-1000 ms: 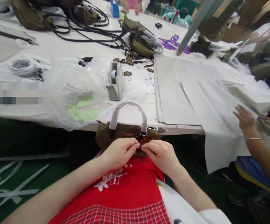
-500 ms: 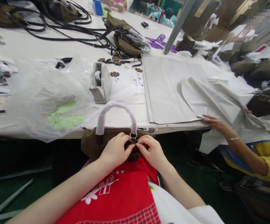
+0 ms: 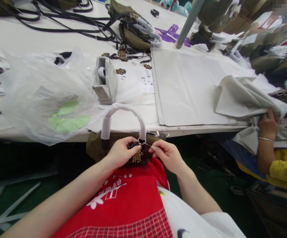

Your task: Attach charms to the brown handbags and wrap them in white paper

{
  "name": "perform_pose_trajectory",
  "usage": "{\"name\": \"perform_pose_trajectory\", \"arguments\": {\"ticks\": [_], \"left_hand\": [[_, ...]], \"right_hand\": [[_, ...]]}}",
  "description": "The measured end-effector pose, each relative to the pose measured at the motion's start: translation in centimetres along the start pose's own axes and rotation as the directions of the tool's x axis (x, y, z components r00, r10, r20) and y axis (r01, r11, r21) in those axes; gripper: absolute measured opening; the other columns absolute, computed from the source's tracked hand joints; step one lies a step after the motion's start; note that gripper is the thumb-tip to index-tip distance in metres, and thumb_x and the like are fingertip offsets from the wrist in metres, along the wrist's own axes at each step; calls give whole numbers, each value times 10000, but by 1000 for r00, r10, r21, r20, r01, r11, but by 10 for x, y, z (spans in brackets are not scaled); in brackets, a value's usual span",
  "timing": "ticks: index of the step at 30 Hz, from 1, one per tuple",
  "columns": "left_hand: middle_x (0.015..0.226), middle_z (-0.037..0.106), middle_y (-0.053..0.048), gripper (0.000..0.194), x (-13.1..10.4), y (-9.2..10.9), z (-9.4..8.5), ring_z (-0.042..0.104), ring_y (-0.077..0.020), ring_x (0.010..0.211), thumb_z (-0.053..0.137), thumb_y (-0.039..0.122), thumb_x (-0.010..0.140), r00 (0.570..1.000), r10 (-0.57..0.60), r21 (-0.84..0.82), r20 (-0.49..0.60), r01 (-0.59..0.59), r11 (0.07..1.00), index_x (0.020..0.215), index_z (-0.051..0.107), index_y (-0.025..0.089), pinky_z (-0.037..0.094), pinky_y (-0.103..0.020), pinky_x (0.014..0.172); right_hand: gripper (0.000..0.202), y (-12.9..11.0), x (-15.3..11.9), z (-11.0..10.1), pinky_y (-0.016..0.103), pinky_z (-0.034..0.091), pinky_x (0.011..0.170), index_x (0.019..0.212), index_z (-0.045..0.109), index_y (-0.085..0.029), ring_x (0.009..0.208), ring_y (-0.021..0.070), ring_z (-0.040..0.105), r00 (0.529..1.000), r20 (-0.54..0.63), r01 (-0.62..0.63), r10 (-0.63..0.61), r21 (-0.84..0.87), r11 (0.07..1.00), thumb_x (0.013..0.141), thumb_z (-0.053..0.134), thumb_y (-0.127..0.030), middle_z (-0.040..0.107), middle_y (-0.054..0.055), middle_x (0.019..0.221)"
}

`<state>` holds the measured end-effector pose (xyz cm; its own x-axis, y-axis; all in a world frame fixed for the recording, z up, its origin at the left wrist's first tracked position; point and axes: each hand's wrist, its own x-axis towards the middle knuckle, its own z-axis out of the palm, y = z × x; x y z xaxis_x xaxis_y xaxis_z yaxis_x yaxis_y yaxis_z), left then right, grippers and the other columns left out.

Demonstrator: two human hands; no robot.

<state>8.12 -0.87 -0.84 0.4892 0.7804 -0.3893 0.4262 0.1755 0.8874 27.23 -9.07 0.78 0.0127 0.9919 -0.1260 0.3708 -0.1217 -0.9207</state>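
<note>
An olive-brown handbag [image 3: 93, 150] rests against the table edge at my lap, its upright handle [image 3: 123, 106] wrapped in white film. At the handle's right base hangs a metal ring [image 3: 141, 142]. My left hand [image 3: 120, 152] pinches a leopard-print bear charm [image 3: 137, 155] by its dark braided cord, just under that ring. To the right, my right hand [image 3: 167, 156] is closed, thumb against forefinger, on a thin dark strand [image 3: 147, 144] running toward the ring. Whether the strand belongs to the charm is unclear.
Clear plastic bag [image 3: 44, 96] with green paper lies left. A grey tape dispenser [image 3: 106, 81], loose bear charms [image 3: 122, 55], finished bags [image 3: 133, 36] and black straps [image 3: 66, 30] lie beyond. Right are grey sheets [image 3: 183, 89], a metal post [image 3: 190, 23] and a co-worker's hand [image 3: 268, 127] gripping sheet material.
My right hand has drawn slightly right, away from my left, pulling a thin strand. The bear charm now shows below the ring. The co-worker's hand has moved right and the grey sheet is bunched up.
</note>
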Motion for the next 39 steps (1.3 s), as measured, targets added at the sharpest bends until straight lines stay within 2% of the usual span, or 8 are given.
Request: {"name": "perform_pose_trajectory", "arguments": {"ticks": [3, 9, 18, 27, 39], "left_hand": [[725, 707, -7, 232, 0, 0, 0, 631, -191, 687, 652, 397, 701, 1000, -17, -4, 15, 17, 1000, 789, 662, 182, 472, -289, 660], [751, 733, -27, 224, 1, 0, -1, 653, -213, 713, 662, 376, 691, 999, -10, 62, 35, 8, 998, 780, 691, 173, 482, -306, 680], [761, 733, -36, 242, 0, 3, -3, 654, -224, 729, 656, 386, 671, 996, -33, 26, 78, 31, 999, 778, 686, 171, 487, -317, 697], [782, 741, -41, 245, -1, -1, -4, 662, -226, 747, 663, 387, 687, 997, -17, 7, 73, 17, 1000, 796, 692, 170, 505, -319, 699], [769, 736, -37, 239, -1, -3, -3, 655, -226, 737, 656, 379, 696, 996, -7, 22, 85, 6, 1000, 796, 693, 166, 498, -310, 676]], "right_hand": [[199, 0, -2, 1, 225, 476, 598, 942, 691, -206, 581, 114, 592, 999, 19, -41, 41, -23, 999, 944, 501, -265, 651, -15, 667], [179, -5, 2, 7, 229, 456, 594, 828, 726, -199, 619, 132, 611, 999, -36, -20, 14, -171, 985, 884, 558, -227, 702, 3, 717], [172, -3, 2, 15, 234, 424, 548, 819, 729, -204, 576, 131, 596, 993, -120, -23, -9, -267, 963, 874, 573, -250, 702, 4, 697], [188, -3, 0, 18, 230, 451, 532, 804, 717, -185, 554, 134, 593, 986, -168, -31, 2, -175, 984, 878, 574, -283, 696, 19, 672], [188, 2, 0, 26, 231, 456, 542, 798, 714, -191, 552, 132, 592, 985, -175, -40, 9, -176, 984, 879, 575, -288, 689, 11, 664]]}}
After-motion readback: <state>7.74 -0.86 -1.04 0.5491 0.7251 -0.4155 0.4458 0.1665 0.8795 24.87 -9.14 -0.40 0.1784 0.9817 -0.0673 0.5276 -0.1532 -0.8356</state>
